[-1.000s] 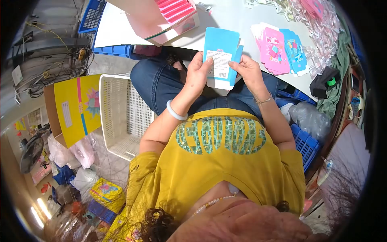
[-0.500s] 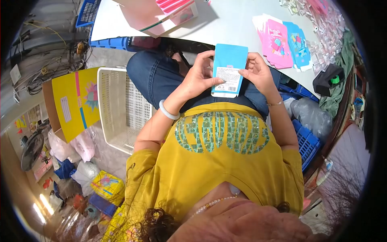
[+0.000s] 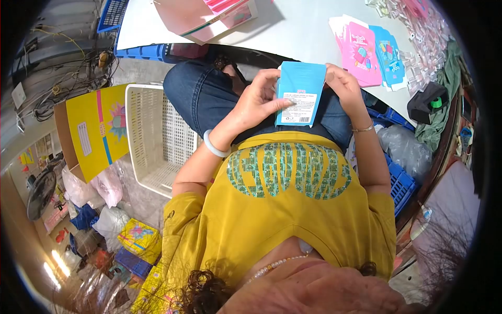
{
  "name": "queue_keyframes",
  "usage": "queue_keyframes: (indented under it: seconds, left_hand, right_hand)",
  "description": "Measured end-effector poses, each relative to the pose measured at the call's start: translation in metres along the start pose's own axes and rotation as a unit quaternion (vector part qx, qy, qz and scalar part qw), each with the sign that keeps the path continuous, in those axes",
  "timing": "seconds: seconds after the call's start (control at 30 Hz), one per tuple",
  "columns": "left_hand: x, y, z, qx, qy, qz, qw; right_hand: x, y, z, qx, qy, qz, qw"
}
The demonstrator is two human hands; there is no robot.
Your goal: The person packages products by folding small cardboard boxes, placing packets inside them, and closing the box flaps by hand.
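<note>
A blue card box (image 3: 303,78) with a white printed label is held upright above my lap. My left hand (image 3: 262,99) grips its left side, thumb across the label and fingers behind it. At the box's upper right corner is my right hand (image 3: 342,86), its fingers bent close together near the edge; whether they pinch it is hard to make out. Beyond, on the white table (image 3: 303,31), lie a stack of pink printed cards (image 3: 361,57) and a stack of blue ones (image 3: 387,55).
An open carton (image 3: 201,23) with pink packs stands on the table. Small clear plastic parts (image 3: 418,47) are heaped at right, near a black object (image 3: 426,102). A white crate (image 3: 151,141) and yellow carton (image 3: 97,131) are at left.
The blue box has come down toward my lap and now looks squared up. My right hand has shifted from its lower side to the upper right corner.
</note>
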State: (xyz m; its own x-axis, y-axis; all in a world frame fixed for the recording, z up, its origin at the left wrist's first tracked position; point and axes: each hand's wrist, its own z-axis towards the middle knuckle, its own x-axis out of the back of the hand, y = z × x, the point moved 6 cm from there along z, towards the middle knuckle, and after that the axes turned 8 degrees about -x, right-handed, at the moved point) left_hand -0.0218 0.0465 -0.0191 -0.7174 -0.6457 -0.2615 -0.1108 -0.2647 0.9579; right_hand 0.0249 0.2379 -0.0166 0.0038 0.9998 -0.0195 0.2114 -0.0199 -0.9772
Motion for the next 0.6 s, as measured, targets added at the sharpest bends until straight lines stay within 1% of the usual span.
queue_keyframes:
  seconds: [0.1,0.2,0.3,0.4,0.5,0.6]
  left_hand:
    - [0.011,-0.002,0.001,0.027,0.051,0.041,0.998]
    - [0.012,-0.005,0.003,0.036,0.066,0.043,0.996]
    - [0.013,-0.006,0.003,0.050,0.051,0.004,0.997]
    - [0.012,-0.009,0.008,0.039,0.031,-0.004,0.999]
    - [0.000,0.004,0.015,0.035,0.027,-0.011,0.999]
    - [0.000,0.004,0.012,0.091,0.009,0.026,0.995]
  right_hand:
    - [-0.003,-0.013,0.003,-0.004,0.056,-0.041,0.998]
    - [-0.001,-0.010,0.006,0.008,0.070,-0.078,0.994]
    - [-0.003,-0.010,0.006,-0.001,0.070,-0.052,0.996]
    - [-0.003,-0.008,0.008,-0.008,0.063,-0.023,0.998]
    - [-0.002,-0.005,0.010,-0.074,0.103,-0.016,0.992]
    - [-0.015,-0.010,0.010,-0.114,0.145,0.038,0.982]
